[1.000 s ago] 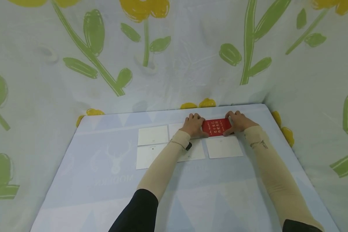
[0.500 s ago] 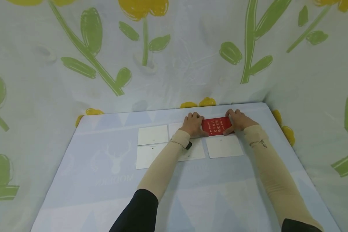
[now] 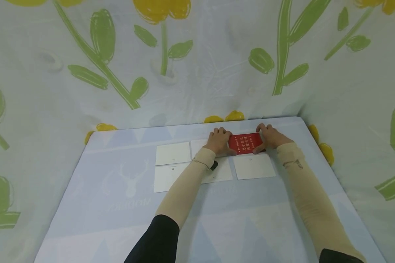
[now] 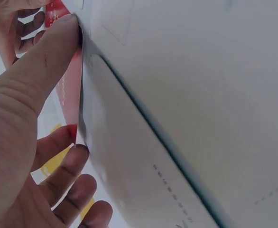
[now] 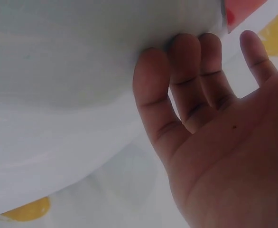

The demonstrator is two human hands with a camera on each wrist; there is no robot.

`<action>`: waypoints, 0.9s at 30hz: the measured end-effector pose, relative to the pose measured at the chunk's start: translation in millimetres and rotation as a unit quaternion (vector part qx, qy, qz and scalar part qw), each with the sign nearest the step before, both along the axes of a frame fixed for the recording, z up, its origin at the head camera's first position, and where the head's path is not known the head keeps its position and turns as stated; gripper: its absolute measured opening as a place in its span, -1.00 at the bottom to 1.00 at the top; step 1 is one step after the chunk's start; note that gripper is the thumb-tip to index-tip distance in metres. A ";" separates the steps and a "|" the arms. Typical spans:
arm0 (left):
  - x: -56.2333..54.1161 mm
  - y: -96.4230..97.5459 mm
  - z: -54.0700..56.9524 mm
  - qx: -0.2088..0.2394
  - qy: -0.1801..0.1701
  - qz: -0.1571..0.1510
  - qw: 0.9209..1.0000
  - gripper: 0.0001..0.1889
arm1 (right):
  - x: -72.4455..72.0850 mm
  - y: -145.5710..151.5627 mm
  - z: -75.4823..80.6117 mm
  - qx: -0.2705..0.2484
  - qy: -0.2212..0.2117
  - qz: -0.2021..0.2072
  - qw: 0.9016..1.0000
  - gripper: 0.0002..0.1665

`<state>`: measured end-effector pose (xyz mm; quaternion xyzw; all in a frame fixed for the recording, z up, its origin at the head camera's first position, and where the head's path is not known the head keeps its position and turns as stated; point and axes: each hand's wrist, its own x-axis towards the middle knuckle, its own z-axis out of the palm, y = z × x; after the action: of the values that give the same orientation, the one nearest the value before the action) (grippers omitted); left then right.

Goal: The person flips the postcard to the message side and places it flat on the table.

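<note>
A red card (image 3: 245,144) printed with white characters lies flat near the far edge of the table, at the right end of the upper row of cards. My left hand (image 3: 219,141) holds its left end, thumb on the near side and fingers on the far side. At the opposite end, my right hand (image 3: 272,137) grips it the same way. In the left wrist view, the left thumb (image 4: 58,40) and index finger press at the red card's (image 4: 71,85) edge, beside a white card. The right wrist view shows curled fingers (image 5: 185,57) touching the tabletop, with a red corner showing beyond.
Two white cards (image 3: 173,153) (image 3: 167,177) lie one below the other at the left. Another white card (image 3: 199,146) is partly covered by my left hand. Two more, a middle card (image 3: 218,170) and a right card (image 3: 254,167), lie nearer. Flowered cloth (image 3: 210,73) hangs behind the table.
Both hands stay at the ends of the red card, with hardly any motion. The head view shifts very slightly.
</note>
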<state>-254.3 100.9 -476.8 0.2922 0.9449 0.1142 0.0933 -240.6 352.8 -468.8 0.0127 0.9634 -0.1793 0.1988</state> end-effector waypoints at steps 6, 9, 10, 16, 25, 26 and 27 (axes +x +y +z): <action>0.6 0.3 -1.1 0.020 0.009 0.001 1.000 -0.13 | 1.9 4.0 -2.1 -0.006 0.010 0.010 1.000 0.28; 0.5 1.5 -3.8 0.024 0.019 0.007 0.999 -0.11 | 3.5 3.4 -2.9 -0.015 0.011 0.009 1.000 0.26; 0.5 2.0 -4.8 0.026 0.023 0.010 0.999 -0.10 | 4.1 3.0 -3.2 -0.019 0.012 0.007 1.000 0.25; 4.1 5.3 -9.3 0.034 0.033 0.033 0.998 -0.07 | 12.7 1.0 -0.7 -0.074 0.034 0.002 0.997 0.09; 9.8 5.4 -11.7 0.109 0.016 0.057 0.992 -0.32 | 31.4 9.7 6.1 -0.116 0.084 0.013 0.990 -0.20; 10.5 4.6 -11.5 0.124 0.009 0.057 0.991 -0.38 | 33.0 10.3 6.8 -0.121 0.084 0.012 0.989 -0.22; 11.4 3.7 -10.9 0.137 0.001 0.056 0.989 -0.44 | 34.3 10.7 7.6 -0.127 0.083 0.008 0.988 -0.23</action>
<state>-242.9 104.6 -487.7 0.2494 0.9354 0.2468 0.0447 -206.3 363.5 -461.3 -0.0352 0.9462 -0.2987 0.1192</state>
